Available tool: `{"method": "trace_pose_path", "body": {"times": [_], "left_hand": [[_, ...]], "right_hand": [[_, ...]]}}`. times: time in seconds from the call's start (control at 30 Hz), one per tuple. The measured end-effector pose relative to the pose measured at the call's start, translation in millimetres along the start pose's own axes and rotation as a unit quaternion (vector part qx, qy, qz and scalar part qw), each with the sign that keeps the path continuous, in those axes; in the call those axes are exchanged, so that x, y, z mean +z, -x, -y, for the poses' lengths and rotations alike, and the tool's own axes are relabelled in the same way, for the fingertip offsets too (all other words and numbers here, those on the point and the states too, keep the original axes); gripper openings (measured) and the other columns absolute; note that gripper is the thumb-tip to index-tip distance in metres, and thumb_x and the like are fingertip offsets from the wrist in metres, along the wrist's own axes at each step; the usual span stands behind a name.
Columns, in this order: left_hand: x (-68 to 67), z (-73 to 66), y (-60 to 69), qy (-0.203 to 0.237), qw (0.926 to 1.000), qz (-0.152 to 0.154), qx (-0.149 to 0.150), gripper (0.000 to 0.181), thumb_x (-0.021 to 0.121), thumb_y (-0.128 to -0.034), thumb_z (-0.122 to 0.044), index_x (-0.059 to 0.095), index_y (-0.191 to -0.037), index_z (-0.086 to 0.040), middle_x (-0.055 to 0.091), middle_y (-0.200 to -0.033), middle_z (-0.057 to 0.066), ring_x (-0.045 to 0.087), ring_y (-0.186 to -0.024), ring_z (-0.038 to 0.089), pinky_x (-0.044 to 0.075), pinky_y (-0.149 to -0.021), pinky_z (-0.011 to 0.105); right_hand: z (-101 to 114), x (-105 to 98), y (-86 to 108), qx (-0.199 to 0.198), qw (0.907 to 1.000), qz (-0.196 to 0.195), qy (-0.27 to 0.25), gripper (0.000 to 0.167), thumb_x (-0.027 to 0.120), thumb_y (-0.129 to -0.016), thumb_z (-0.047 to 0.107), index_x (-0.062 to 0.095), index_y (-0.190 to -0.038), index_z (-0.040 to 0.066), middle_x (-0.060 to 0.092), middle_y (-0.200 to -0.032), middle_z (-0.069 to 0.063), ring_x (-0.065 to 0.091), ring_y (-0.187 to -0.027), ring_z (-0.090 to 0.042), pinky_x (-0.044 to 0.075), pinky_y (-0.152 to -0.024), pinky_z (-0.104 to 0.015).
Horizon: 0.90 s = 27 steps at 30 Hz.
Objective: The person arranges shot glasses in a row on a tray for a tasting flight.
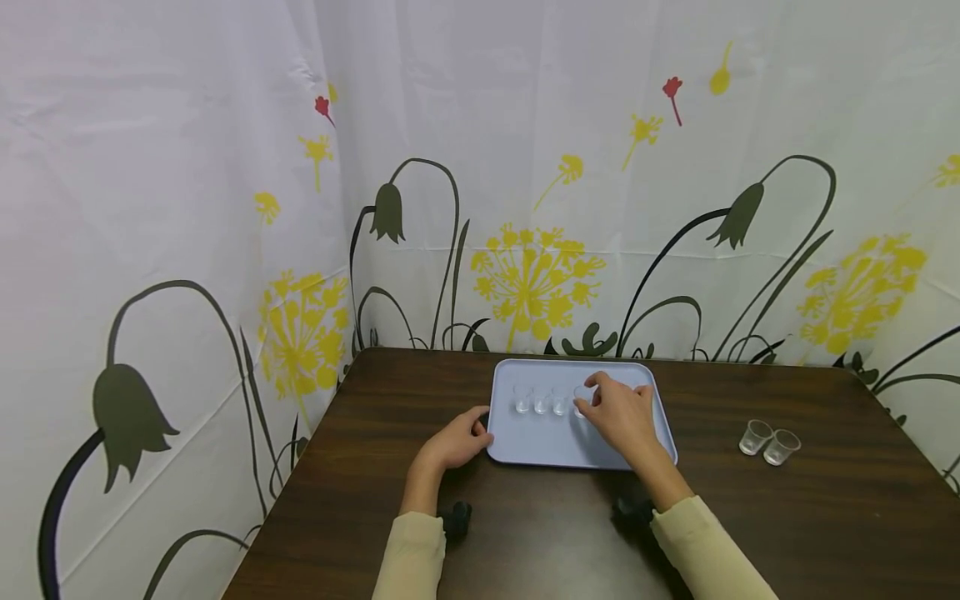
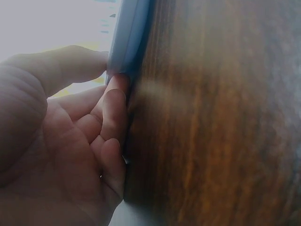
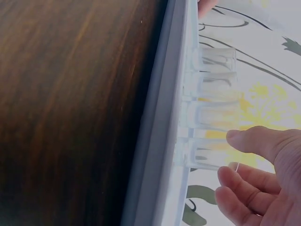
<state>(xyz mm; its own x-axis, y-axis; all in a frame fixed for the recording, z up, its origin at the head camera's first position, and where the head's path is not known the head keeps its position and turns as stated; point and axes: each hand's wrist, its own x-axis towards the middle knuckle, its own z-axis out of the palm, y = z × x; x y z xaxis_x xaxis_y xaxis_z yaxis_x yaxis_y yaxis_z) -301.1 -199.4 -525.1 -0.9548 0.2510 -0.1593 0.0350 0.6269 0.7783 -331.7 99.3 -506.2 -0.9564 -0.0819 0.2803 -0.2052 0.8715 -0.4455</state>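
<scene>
A pale blue rectangular tray (image 1: 536, 447) lies on the table, with a row of small clear shot glasses (image 1: 541, 405) standing on it. My right hand (image 1: 621, 414) is over the tray. Its thumb and fingers pinch the rim of the rightmost shot glass (image 3: 207, 153), which stands upright beside the others in the right wrist view. At the tray's left edge, my left hand (image 1: 455, 440) grips the rim. In the left wrist view the thumb is on one side of the tray edge (image 2: 128, 42) and fingertips on the other.
Two more clear shot glasses (image 1: 755, 437) stand close together on the dark wooden table (image 1: 847, 500), right of the tray. A white curtain (image 1: 525, 125) with printed flowers hangs behind the table and along its left side.
</scene>
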Motion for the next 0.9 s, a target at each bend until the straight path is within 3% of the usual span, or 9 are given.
{"method": "trace_pose_path", "body": {"times": [0.9], "left_hand": [[2.1,-0.2,-0.6,0.000,1.0000,-0.004,-0.001,0.059,0.063,-0.1049,-0.014,0.045,-0.159,0.002,0.058,-0.095,0.005,0.052,-0.079,0.016,0.041,-0.075,0.032]], "right_hand": [[-2.6,-6.3,5.0,0.000,0.9997,0.023,-0.005,0.044,0.079,-0.096,0.033,0.068,-0.132,0.013,0.078,-0.091,0.001,0.068,-0.076,-0.019,0.033,-0.100,-0.062]]}}
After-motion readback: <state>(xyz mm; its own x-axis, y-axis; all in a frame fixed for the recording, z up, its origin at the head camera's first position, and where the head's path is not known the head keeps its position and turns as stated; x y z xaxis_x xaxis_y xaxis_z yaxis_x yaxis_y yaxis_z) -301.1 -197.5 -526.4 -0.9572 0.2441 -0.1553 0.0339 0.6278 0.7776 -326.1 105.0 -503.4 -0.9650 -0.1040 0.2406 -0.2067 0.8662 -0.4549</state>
